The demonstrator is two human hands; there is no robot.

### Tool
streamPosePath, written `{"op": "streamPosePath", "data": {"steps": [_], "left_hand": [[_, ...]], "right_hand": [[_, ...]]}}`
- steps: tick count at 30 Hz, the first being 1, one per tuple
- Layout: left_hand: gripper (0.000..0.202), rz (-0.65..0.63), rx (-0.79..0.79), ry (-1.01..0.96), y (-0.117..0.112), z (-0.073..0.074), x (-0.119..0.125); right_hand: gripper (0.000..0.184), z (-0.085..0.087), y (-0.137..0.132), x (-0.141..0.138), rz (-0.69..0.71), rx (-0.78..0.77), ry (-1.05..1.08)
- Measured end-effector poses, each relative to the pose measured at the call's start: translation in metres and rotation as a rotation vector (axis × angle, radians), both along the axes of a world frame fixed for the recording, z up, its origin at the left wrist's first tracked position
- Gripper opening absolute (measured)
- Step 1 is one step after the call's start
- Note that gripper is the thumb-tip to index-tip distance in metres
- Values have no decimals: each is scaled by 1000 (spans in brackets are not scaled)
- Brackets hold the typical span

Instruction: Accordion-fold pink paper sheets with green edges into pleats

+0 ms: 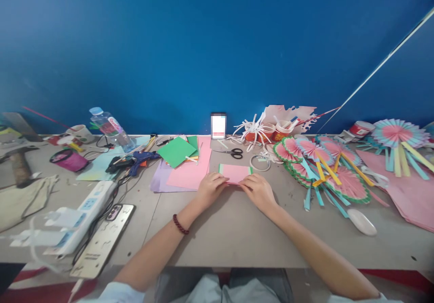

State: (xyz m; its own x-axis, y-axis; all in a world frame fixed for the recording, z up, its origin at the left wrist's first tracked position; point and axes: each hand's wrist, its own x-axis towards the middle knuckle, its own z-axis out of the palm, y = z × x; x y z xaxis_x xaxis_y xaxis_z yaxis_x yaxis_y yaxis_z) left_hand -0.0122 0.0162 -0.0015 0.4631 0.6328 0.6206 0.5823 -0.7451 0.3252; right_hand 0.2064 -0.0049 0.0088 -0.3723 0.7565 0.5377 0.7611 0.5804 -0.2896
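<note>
Between my hands lies a pink paper strip (pixel 235 171) with green bands at its two short ends. My left hand (pixel 212 188) pinches its near left edge, fingers closed. At the near right edge, my right hand (pixel 259 190) grips the same paper with thumb and fingertips. The near edge looks slightly raised or folded under my fingers. Just beyond the paper rest black-handled scissors (pixel 233 153). A roll of tape (pixel 260 162) sits to the right of the paper. Left of my left hand are pink sheets (pixel 190 174), with green paper (pixel 176 151) on top.
Several folded paper fans (pixel 349 183) spread over the right side, near a white oval object (pixel 362 222). To the left are a power strip (pixel 88 215), a phone (pixel 103 240), a blue glue gun (pixel 142 159), a bottle (pixel 111 129) and a hammer (pixel 21 167). A blue wall (pixel 217 50) rises behind.
</note>
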Motion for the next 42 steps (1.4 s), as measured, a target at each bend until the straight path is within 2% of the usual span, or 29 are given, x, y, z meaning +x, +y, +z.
{"op": "streamPosePath", "data": {"steps": [5,12,21,25,31,35,38,42], "left_hand": [[19,-60,-140,-102,1,2,-2],[20,-51,-256,-169,-2,5,-1],[20,-53,-150,-124,-5,6,4],[22,-61,-69,-76,-8,7,7],[22,-92,-77,-145,-11,9,11],[20,-99,-280,-289,-11,11,10],[22,-60,-479,-389,-12,15,9],[22,2,-643,-506,-13,20,9]], "right_hand": [[25,0,1,2,-8,-46,11],[20,2,0,1,-31,-80,11],[17,0,-2,-2,-45,-50,-29],[12,0,-5,-8,-10,-43,-24],[22,-3,-5,-10,53,28,-23],[22,-1,-6,-8,34,22,31],[22,1,-8,-9,19,-41,85],[22,3,-9,-10,20,-104,144]]}}
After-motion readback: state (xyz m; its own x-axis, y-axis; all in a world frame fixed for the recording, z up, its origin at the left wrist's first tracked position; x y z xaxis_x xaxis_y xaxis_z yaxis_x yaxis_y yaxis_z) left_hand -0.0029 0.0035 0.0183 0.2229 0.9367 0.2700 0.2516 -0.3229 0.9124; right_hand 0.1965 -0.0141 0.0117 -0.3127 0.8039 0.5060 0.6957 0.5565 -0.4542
